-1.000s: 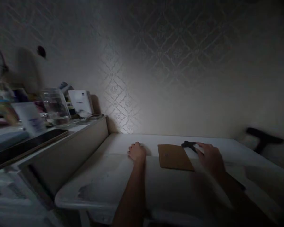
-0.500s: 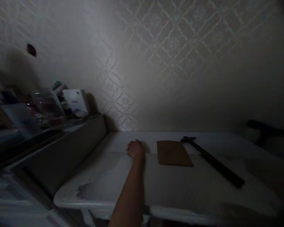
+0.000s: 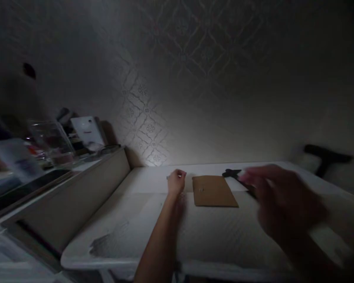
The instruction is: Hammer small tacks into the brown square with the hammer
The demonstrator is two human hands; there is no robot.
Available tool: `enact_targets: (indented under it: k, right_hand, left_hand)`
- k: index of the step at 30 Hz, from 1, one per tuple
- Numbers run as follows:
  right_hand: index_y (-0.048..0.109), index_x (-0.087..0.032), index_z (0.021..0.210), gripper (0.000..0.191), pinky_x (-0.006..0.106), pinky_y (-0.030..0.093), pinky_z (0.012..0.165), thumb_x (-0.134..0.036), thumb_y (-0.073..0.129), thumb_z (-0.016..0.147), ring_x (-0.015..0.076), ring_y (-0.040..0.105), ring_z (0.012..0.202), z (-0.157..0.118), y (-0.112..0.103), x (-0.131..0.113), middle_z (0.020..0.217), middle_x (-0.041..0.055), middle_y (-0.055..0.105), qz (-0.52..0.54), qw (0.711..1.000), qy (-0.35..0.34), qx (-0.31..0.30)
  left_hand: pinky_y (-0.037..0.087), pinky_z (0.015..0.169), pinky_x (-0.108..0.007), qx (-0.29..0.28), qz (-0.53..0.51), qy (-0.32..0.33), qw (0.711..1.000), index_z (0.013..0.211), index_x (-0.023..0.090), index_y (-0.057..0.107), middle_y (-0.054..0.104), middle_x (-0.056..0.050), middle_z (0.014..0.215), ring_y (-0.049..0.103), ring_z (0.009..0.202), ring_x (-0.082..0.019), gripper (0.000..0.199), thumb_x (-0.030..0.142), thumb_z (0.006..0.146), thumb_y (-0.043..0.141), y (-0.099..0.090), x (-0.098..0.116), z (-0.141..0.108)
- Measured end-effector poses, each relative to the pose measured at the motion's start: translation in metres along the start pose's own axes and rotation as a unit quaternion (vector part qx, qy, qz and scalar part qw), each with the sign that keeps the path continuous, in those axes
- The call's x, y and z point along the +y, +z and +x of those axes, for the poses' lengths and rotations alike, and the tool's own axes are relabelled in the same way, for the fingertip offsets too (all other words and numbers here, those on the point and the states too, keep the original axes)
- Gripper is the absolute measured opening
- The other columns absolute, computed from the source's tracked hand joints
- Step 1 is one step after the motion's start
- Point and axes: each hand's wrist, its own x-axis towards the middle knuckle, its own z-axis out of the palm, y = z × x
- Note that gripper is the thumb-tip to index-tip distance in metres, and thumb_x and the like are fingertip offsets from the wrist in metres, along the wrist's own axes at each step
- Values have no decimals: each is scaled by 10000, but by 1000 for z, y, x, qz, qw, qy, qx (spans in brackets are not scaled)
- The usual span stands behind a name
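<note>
My left hand (image 3: 176, 182) is over the white table, left of a flat brown board (image 3: 215, 194). Its fingers are curled with the tips together, and whatever they hold is too small to make out. Small shiny bits (image 3: 201, 190), perhaps nails, show on the board's left part. My right hand (image 3: 286, 196), smeared by motion, is raised at the right with thumb and forefinger pinched together. A pale spot shows at its fingertips, too blurred to name. Behind it lies a dark hammer (image 3: 231, 173), its head by the board's far right corner and most of its handle hidden.
The white table (image 3: 135, 220) stands against a patterned wall (image 3: 153, 114). At the left, a higher cabinet top holds a white box (image 3: 87, 130), a clear plastic container (image 3: 51, 139) and other clutter. A dark T-shaped object (image 3: 326, 157) stands beyond the table's right side.
My right hand has come into view from the right, covering the hammer's handle. My left hand has lifted and turned, moving slightly right. Small shiny bits now show on the board.
</note>
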Motion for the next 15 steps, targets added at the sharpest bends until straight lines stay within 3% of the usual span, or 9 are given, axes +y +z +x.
enact_targets:
  k: [4, 7, 11, 15]
  right_hand:
    - [621, -179, 974, 229, 293, 489, 637, -293, 455, 864, 169, 615, 692, -9, 82, 61, 848, 62, 664, 83, 983, 110, -120]
    - [637, -184, 947, 246, 311, 493, 717, -328, 462, 854, 193, 633, 796, -38, 121, 94, 894, 81, 680, 128, 961, 193, -148]
    - [672, -204, 836, 209, 304, 495, 710, -341, 517, 813, 196, 642, 771, -62, 133, 104, 840, 58, 694, 188, 934, 217, -214]
    - [683, -196, 772, 194, 300, 497, 663, -340, 554, 769, 198, 643, 716, -60, 130, 105, 780, 58, 697, 215, 916, 266, -209]
  left_hand:
    - [464, 726, -238, -88, -170, 69, 979, 747, 120, 665, 693, -73, 802, 629, 759, -149, 108, 203, 745, 595, 6, 5, -1]
    - [461, 690, -234, -155, -246, 84, 953, 678, 117, 656, 680, -51, 719, 610, 688, -135, 104, 212, 699, 620, 9, 7, -5]
    - [446, 666, -228, -188, -295, 76, 934, 675, 110, 654, 661, -36, 682, 586, 651, -122, 112, 214, 634, 667, 10, 10, -11]
    - [439, 652, -217, -198, -324, 52, 924, 692, 114, 649, 649, -23, 676, 578, 639, -112, 148, 206, 590, 705, 12, 13, -14]
